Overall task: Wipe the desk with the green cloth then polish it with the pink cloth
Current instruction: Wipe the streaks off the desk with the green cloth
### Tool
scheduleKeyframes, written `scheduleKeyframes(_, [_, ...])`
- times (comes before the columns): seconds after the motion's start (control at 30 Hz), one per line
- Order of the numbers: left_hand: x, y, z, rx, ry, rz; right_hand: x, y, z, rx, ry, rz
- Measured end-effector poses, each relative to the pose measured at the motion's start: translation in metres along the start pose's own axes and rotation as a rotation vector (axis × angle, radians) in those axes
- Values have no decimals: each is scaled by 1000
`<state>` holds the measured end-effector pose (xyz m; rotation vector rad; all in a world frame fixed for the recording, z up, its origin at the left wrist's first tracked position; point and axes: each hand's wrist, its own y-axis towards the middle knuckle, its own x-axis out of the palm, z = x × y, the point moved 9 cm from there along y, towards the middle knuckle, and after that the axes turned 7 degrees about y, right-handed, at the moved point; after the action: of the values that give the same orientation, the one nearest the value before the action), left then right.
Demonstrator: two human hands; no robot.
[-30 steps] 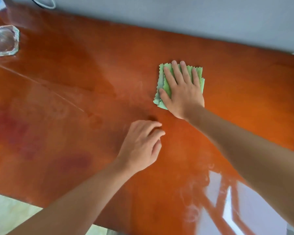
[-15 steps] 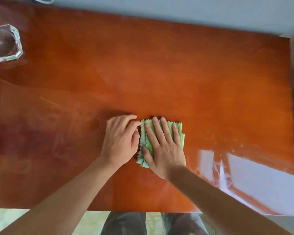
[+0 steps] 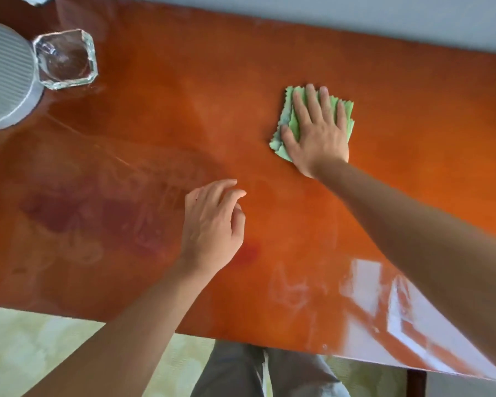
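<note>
A folded green cloth (image 3: 344, 113) with zigzag edges lies on the glossy orange-brown desk (image 3: 161, 116), towards the far right. My right hand (image 3: 315, 130) presses flat on top of it with straight, spread fingers and covers most of it. My left hand (image 3: 212, 224) rests on the desk nearer to me, left of the cloth, with loosely curled fingers and nothing in it. The pink cloth is not in view.
A clear faceted glass dish (image 3: 65, 58) stands at the far left, beside a round white ribbed object (image 3: 3, 78). A grey wall runs behind the desk. Bright window glare (image 3: 384, 308) lies on the near right. My legs show below the near edge.
My right hand has slid the green cloth away from me and to the right, from beside my left hand to the far part of the desk. My left hand stayed near the middle.
</note>
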<state>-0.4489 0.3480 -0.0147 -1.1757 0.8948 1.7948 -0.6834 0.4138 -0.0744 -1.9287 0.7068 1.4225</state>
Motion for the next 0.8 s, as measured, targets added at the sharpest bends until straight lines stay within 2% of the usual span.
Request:
scheduleKeyframes(0.27, [-33, -32, -42, -112, 70, 10, 29, -55, -103, -245, -23, -57])
scheduleKeyframes(0.53, [-64, -75, -110, -281, 41, -25, 88, -169, -243, -490, 17, -209])
scheduleKeyframes(0.67, [-83, -94, -157, -305, 8, -4, 99, -178, -280, -450, 16, -189])
scheduleKeyframes(0.8, [-102, -110, -208, -252, -9, 0, 90, -119, -291, -266, 10, -95])
